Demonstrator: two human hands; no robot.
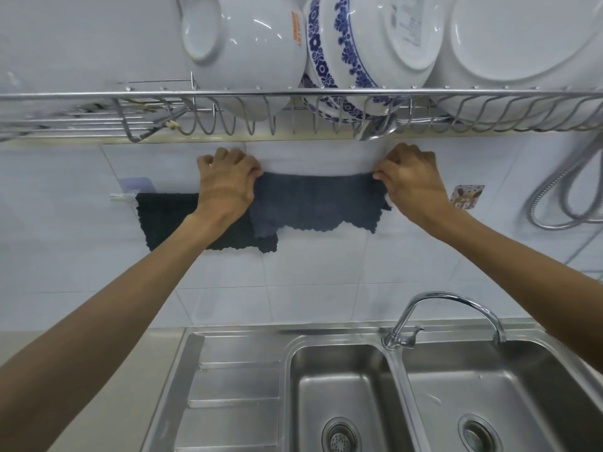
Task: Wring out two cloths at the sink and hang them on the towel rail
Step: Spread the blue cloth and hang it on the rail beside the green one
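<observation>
A dark grey cloth (pixel 313 200) is stretched flat against the white tiled wall, held by its upper corners. My left hand (pixel 226 181) pinches its top left corner and my right hand (pixel 411 177) pinches its top right corner. A darker, almost black cloth (pixel 166 220) hangs to the left over the towel rail (pixel 121 197), partly behind my left forearm; its right edge lies under the grey cloth. Most of the rail is hidden by the two cloths.
A steel dish rack (pixel 293 106) with white and blue-patterned bowls hangs just above my hands. Below is a double steel sink (pixel 394 363) with a curved tap (pixel 450 305) and a drainboard at its left. A metal hose (pixel 561 197) loops at the right.
</observation>
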